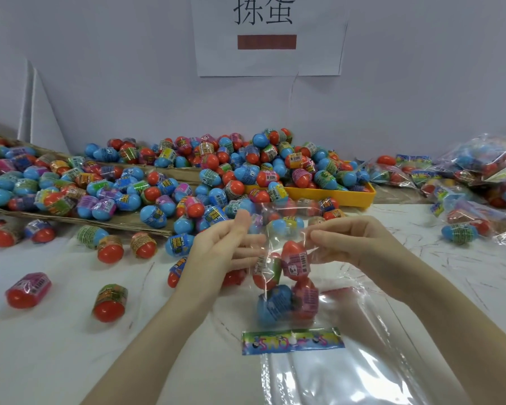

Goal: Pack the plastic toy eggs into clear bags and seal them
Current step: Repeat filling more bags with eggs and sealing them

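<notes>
A clear bag (287, 226) stands upright in front of me with several red and blue toy eggs (284, 285) inside, and its colourful header strip (292, 340) lies at the bottom on the table. My left hand (225, 247) holds the bag's left upper edge between thumb and fingers. My right hand (354, 244) pinches the right upper edge. The bag's mouth points up, away from me.
A big heap of loose eggs (216, 176) covers flattened cardboard (146, 223) and a yellow tray (348, 197) behind the bag. Stray eggs (110, 302) lie at left. Filled bags (473, 182) pile up at right. A stack of empty clear bags (348, 369) lies under my right arm.
</notes>
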A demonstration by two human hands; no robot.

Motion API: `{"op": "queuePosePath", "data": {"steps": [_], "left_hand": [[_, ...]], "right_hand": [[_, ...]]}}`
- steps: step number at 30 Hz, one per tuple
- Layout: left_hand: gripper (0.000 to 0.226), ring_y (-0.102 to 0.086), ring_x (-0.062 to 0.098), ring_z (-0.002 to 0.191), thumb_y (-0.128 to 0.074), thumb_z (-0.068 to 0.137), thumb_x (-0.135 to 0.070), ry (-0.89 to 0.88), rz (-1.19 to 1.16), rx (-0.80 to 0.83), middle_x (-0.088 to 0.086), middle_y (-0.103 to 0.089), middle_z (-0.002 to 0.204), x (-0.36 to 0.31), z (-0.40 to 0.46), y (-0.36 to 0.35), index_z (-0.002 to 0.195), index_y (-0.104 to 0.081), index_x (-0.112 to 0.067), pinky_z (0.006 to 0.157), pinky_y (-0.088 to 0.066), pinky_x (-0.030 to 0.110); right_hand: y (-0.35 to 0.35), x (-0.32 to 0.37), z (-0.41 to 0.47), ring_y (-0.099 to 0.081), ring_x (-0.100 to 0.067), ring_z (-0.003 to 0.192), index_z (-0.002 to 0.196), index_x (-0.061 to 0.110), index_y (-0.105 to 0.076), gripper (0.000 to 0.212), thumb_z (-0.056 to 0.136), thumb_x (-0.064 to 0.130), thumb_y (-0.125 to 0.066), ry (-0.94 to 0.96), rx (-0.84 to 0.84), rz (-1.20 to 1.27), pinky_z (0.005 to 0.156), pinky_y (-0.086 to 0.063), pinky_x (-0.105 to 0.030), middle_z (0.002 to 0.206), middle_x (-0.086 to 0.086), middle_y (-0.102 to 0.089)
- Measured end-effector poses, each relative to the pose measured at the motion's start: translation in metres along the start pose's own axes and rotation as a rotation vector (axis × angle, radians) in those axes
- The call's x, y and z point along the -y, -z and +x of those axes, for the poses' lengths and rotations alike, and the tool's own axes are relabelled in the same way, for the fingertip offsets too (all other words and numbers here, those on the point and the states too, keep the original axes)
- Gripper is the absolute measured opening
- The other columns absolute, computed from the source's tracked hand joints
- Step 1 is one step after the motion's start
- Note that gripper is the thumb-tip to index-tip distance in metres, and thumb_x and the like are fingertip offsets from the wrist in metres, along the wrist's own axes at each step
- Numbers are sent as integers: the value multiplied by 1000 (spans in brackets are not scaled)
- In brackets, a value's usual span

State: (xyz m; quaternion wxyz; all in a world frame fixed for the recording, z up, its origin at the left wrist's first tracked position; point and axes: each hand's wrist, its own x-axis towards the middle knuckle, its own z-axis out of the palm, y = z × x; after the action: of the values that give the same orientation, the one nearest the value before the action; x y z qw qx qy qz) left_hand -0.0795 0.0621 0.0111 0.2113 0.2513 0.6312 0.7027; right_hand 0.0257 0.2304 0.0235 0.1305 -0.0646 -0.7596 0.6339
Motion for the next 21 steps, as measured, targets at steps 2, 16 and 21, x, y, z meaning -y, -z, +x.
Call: {"op": "queuePosePath", "data": {"steps": [2, 16, 21], "left_hand": [[22, -71, 11, 68, -64, 74, -29, 59, -19, 7, 3, -74, 76, -1, 2, 4, 89, -65, -13, 57, -53, 15], [21, -67, 0, 64, -66, 78, 0, -88, 202, -22, -14, -70, 63, -4, -3, 8, 76, -71, -20, 51, -49, 10], [23, -66, 1, 58, -67, 75, 3, -132, 226, -30, -11, -68, 56, -6, -2, 11, 74, -68, -20, 50, -48, 9]], "right_hand": [[0, 1, -1, -69, -15, 69, 75, 24, -77, 17, 66, 29, -64, 7, -24, 11, 64, -54, -18, 78, -4, -73], [5, 4, -4, -70, -22, 65, 83, 12, -73, 21, 66, 22, -64, -52, -46, -64, 60, -53, -19, 78, -10, -73], [4, 4, -3, -70, -20, 67, 78, 17, -75, 17, 66, 18, -64, -25, -49, -39, 61, -54, -19, 77, -11, -73]]}}
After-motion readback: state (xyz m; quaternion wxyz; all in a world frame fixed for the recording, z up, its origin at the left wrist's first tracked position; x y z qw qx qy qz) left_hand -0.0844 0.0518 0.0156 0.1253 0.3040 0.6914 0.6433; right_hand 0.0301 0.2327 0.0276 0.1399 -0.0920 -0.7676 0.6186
